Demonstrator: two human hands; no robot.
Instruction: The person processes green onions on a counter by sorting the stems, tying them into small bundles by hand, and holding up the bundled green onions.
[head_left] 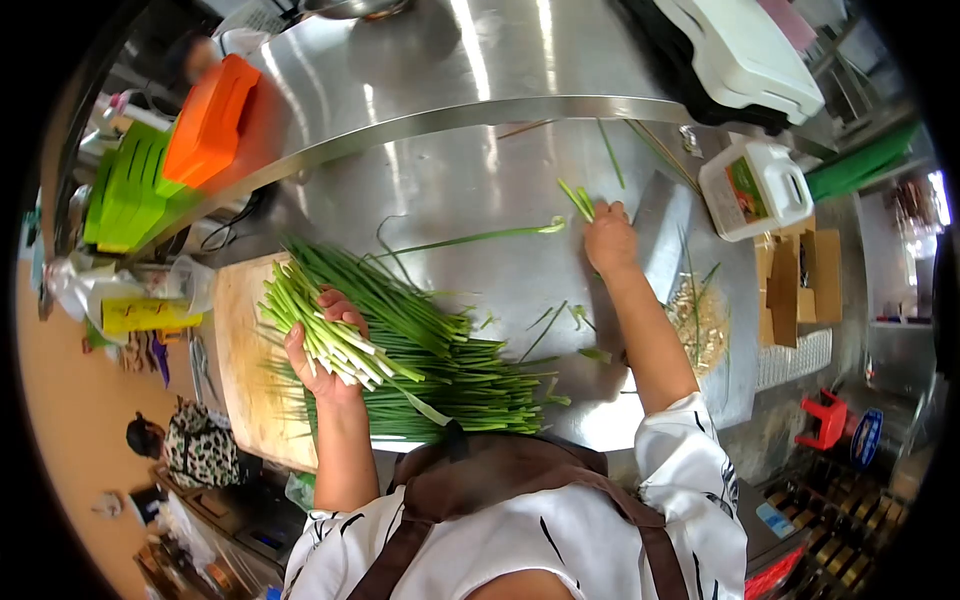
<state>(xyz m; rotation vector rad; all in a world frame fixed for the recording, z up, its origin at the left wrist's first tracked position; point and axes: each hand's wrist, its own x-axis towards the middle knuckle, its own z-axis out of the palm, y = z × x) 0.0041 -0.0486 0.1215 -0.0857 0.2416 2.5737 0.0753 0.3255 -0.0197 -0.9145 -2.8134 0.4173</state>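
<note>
My left hand (335, 345) is closed around a bunch of cut scallion stalks (305, 315), their pale ends pointing toward me. Beneath it and to its right lies a large pile of green scallions (440, 365), partly on a wooden cutting board (245, 365). Farther out over the steel table, my right hand (611, 240) pinches a few short scallion pieces (575, 198). One long scallion (480, 238) lies left of that hand. To the right of the hand is a flat, shiny metal surface (660, 225) that I cannot identify.
Pale trimmings (698, 325) are heaped on the steel table (470, 190) at right. A white jug (755, 190) stands beyond them, above a cardboard box (800, 280). A raised steel shelf (530, 106) crosses the back, with an orange bin (210, 120) at left. Another person (200, 445) is at far left.
</note>
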